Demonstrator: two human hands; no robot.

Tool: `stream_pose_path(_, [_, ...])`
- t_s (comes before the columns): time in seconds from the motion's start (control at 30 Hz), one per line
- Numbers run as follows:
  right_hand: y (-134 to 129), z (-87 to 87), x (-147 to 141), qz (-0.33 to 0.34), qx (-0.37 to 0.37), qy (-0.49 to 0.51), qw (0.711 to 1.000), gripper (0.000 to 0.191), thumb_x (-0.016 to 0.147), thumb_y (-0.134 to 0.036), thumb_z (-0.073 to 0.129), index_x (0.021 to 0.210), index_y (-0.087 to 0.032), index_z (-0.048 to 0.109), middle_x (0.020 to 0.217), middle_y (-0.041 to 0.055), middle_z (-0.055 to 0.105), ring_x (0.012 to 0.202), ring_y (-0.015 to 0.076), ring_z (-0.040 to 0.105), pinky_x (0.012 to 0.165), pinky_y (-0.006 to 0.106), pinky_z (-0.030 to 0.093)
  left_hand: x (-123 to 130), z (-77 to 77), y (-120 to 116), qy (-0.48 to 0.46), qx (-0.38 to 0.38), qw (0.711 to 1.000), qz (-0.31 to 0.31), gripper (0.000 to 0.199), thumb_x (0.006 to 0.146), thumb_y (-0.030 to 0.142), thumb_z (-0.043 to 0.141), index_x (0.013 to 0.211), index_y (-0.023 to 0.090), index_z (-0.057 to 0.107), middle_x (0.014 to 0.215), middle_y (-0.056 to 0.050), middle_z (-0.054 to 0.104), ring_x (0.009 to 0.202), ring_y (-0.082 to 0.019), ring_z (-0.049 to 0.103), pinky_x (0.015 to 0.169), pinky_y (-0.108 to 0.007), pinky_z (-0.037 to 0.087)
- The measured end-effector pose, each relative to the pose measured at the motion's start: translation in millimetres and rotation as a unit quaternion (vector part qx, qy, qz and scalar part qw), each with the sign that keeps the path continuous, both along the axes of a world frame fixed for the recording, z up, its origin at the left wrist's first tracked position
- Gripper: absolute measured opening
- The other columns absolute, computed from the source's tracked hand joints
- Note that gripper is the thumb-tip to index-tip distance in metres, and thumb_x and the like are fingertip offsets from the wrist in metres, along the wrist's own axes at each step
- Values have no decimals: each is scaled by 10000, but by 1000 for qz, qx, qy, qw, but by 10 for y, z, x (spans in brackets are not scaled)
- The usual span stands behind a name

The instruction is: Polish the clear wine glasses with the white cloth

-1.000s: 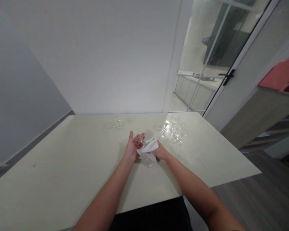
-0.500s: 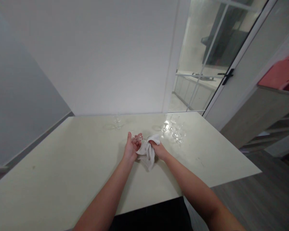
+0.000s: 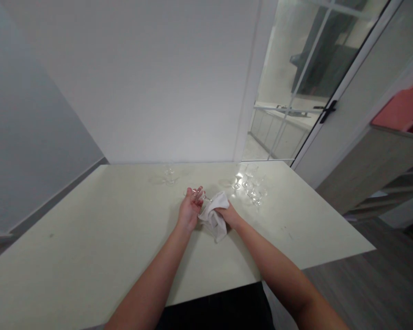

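My left hand [image 3: 190, 210] is wrapped round the bowl of a clear stemmed glass [image 3: 197, 195], which lies tilted on its side above the table. The glass's stem points right, toward a white cloth [image 3: 216, 215]. My right hand [image 3: 229, 214] grips this cloth, and its fingers are mostly hidden in the folds. The cloth's lower end hangs down between my hands. Where the foot of the glass is, the cloth hides it.
One clear glass [image 3: 170, 175] stands near the back edge of the pale table [image 3: 106, 238]. Several clear stemmed glasses [image 3: 249, 185] are grouped at the back right. Behind the table is a white wall, with a glazed door [image 3: 325, 112] to the right.
The cloth has shifted slightly right and its folds have changed shape. My left fingers have closed a little more round the glass. The view has moved slightly.
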State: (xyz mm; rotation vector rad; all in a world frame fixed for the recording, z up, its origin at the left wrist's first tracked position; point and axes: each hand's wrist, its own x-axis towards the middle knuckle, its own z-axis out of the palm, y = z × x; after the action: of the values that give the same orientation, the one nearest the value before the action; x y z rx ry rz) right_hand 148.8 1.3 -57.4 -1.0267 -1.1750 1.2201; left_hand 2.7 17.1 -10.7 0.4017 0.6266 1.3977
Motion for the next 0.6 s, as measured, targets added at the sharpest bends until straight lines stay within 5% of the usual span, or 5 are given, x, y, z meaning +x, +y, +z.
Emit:
stream_pose_path(0.37, [-61, 126, -74, -20, -6, -13, 1000, 271, 747, -444, 555, 794, -186, 625, 778, 9, 658, 795, 178, 591, 776, 303, 468, -19, -29, 4, -2, -82, 996, -31, 451, 854, 516, 475, 940, 95, 613, 772, -84, 680, 542, -85, 600, 507, -180, 485])
stream_pose_path(0.6, [-48, 131, -114, -4, -28, 75, 997, 339, 733, -501, 582, 849, -183, 607, 740, -8, 636, 700, 148, 582, 728, 281, 461, 5, -46, 8, 1, -74, 997, 0, 464, 872, 522, 430, 894, 97, 617, 766, -84, 683, 553, -93, 606, 530, -192, 484])
